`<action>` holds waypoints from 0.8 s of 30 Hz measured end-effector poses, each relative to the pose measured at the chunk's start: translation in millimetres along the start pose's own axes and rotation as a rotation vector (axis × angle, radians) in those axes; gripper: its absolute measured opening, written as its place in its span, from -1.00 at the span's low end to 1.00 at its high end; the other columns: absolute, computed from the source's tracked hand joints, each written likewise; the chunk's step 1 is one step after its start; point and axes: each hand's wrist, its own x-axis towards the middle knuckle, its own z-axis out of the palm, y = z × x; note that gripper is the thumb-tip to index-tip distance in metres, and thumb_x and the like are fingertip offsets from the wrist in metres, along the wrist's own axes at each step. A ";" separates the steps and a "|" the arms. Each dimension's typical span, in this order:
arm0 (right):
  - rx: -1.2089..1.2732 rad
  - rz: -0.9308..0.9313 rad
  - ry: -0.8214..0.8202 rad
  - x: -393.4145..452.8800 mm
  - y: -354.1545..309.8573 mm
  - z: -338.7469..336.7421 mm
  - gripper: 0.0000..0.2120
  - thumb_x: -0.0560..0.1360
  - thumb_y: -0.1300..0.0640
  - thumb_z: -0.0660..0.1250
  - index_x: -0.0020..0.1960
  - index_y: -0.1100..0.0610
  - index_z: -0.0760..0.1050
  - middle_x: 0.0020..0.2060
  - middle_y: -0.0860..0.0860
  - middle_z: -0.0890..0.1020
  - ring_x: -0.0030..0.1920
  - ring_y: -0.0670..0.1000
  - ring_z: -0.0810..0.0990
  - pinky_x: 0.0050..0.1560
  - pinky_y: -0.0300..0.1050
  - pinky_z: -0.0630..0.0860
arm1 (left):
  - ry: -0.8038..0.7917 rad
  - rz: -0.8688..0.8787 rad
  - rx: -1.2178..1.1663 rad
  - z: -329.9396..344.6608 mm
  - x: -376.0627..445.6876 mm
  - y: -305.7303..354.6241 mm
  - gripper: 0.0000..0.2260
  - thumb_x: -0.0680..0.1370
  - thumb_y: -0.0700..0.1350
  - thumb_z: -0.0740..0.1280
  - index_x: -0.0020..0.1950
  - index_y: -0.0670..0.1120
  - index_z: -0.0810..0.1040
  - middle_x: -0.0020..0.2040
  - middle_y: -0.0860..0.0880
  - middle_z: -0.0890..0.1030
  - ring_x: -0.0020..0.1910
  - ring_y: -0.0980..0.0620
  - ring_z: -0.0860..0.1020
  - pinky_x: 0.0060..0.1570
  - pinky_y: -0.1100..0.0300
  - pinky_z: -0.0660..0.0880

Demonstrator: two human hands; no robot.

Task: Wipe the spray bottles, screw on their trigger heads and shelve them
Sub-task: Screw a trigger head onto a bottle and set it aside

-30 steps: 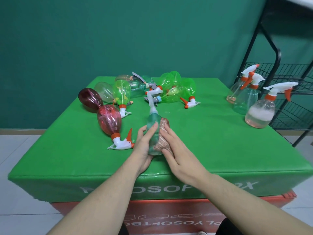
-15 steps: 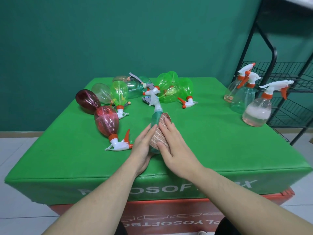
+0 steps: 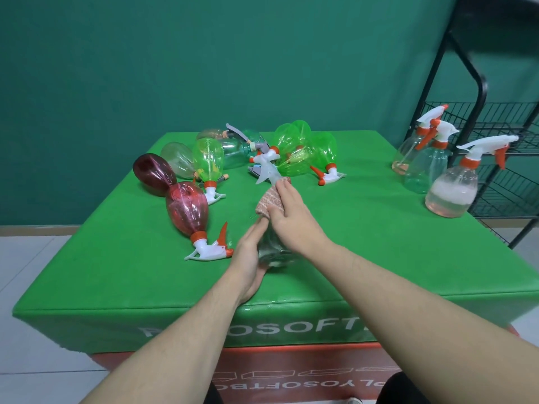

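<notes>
Hands meet over a clear spray bottle [image 3: 272,252] lying near the front middle of the green padded table [image 3: 379,258], its base toward the person and its pale trigger head [image 3: 267,170] pointing away toward the far pile. The left hand [image 3: 248,258] cradles the bottle's lower body from the left, fingers laid along its side and curled lightly round it. The right hand [image 3: 291,217] presses a pinkish-brown cloth [image 3: 269,201] onto the bottle's upper part and neck, fingers spread flat over the cloth and the thumb tucked at its near edge, so that the cloth is held against the plastic. Just left of the hands lies a red bottle [image 3: 186,212] on its side, its white and orange trigger head toward the front edge; a darker red bottle [image 3: 153,173] lies touching it behind. Further back lie several green bottles [image 3: 303,153], a lone green bottle [image 3: 208,160] and some clear ones, heaped together so that it is hard to tell which heads belong to which. At the table's right edge three clear bottles [image 3: 450,191] stand upright with white and orange heads fitted, the nearest holding a pale pinkish liquid. Beside them, off the table, stands a black wire shelf rack [image 3: 478,112].
</notes>
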 end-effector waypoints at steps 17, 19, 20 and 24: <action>-0.019 -0.142 0.044 -49.4 17.4 10.4 -0.46 0.67 -0.01 0.02 0.62 0.09 0.13 0.64 -0.06 0.01 0.60 -0.17 -0.06 0.60 -0.16 -0.08 | 0.019 0.072 0.061 4.5 -3.8 -2.4 -0.71 0.73 -0.01 0.19 0.44 0.07 0.50 0.14 0.01 0.73 0.02 0.03 0.71 0.01 0.06 0.59; -0.038 -0.178 0.027 -61.3 20.9 10.8 -0.44 0.65 -0.04 0.00 0.62 0.07 0.13 0.64 -0.08 -0.02 0.61 -0.14 -0.10 0.61 -0.12 -0.09 | 0.034 0.061 0.032 4.4 -3.6 -2.1 -0.71 0.72 0.00 0.20 0.45 0.06 0.45 0.09 0.02 0.75 -0.04 0.03 0.72 0.04 0.01 0.58; -0.046 -0.197 0.018 -67.2 23.5 10.6 -0.44 0.66 -0.04 0.00 0.63 0.07 0.13 0.64 -0.09 -0.04 0.62 -0.13 -0.12 0.61 -0.11 -0.10 | 0.034 0.064 0.027 4.4 -3.1 -2.4 -0.72 0.72 0.00 0.20 0.44 0.05 0.44 0.05 0.03 0.75 -0.07 0.04 0.72 0.03 0.01 0.57; -0.077 -0.293 -0.020 -91.1 33.5 10.2 -0.51 0.70 0.06 0.07 0.62 0.00 0.14 0.63 -0.17 -0.05 0.62 -0.11 -0.21 0.59 -0.19 -0.16 | 0.051 0.073 -0.015 4.3 -2.9 -2.0 -0.74 0.70 0.00 0.26 0.37 -0.01 0.46 0.10 -0.07 0.72 -0.07 -0.01 0.70 -0.04 0.05 0.59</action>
